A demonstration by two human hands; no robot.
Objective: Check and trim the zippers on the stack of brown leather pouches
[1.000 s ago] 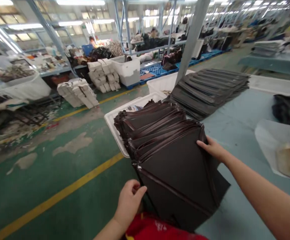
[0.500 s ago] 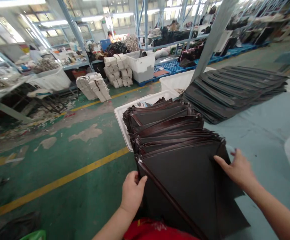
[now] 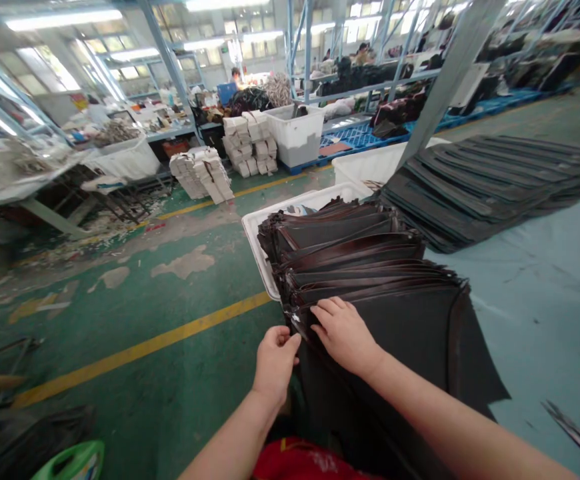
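The stack of dark brown sheets [image 3: 370, 280] lies fanned out directly under and beyond both hands, its near end resting on the pale blue table [image 3: 545, 280] and its far end reaching over a white tub [image 3: 256, 235]. The right hand [image 3: 345, 333] lies palm down on the top sheet [image 3: 410, 340], fingers slightly spread, with the fingertips at that sheet's far left corner, where the edges of the lower sheets show in steps. The left hand [image 3: 275, 363] sits just beside it, on the side away from the table, and pinches the corner edge of the stack between thumb and fingers. How many sheets it grips cannot be told. The two hands are close together but not touching. Below the wrists a red garment [image 3: 310, 461] shows at the bottom edge. Beyond the right hand and well apart from it, a second pile of darker grey panels [image 3: 495, 180] spreads across the table, beside a grey steel post [image 3: 450, 73]. To the left of the left hand the green floor [image 3: 120, 293] carries a yellow line [image 3: 145, 347]. Far ahead of the hands stand white wrapped bundles [image 3: 253, 143], a white bin [image 3: 297, 137] and a blue pallet [image 3: 360, 137].
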